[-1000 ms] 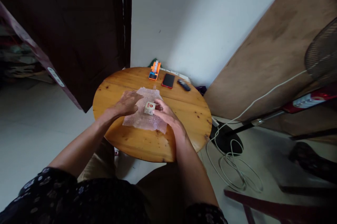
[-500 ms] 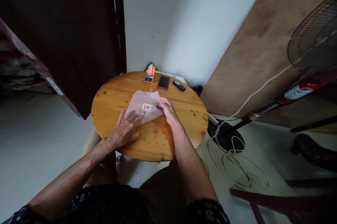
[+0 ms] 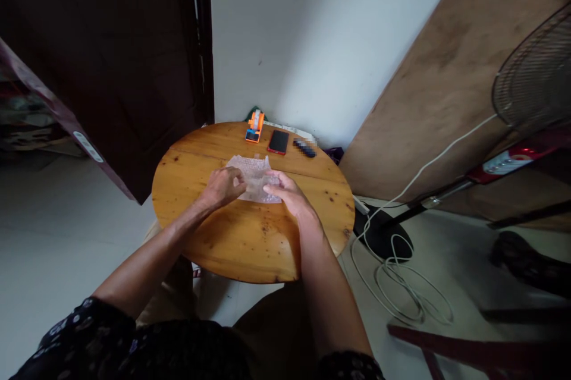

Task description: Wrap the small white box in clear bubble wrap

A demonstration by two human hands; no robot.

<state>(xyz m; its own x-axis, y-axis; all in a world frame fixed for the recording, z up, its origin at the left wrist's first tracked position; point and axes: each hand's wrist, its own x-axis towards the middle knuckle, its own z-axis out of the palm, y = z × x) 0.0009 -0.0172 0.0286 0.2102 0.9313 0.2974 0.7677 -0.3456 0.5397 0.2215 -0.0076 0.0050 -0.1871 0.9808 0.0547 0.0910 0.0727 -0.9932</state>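
A sheet of pinkish bubble wrap [image 3: 255,176] lies on the round wooden table [image 3: 250,243], its near part folded over. The small white and red printed packet is covered, with only a faint shape under the wrap. At the left side of the wrap, my left hand [image 3: 222,185] has its fingers curled and pinched together on the plastic. My right hand [image 3: 289,192] holds the right edge, thumb on top and fingers bent along the far side.
Towards the back of the table stand an orange tape dispenser [image 3: 256,126], a dark phone with a red edge [image 3: 278,142] and a blurred dark handset [image 3: 305,147]. A standing fan [image 3: 504,160] and a coiled white cable [image 3: 401,279] are on the right, a dark door [image 3: 111,71] on the left.
The near flap of bubble wrap has been folded away from me over the printed packet, hiding it. My left hand went from lying flat to pinching the wrap; my right hand shifted slightly.
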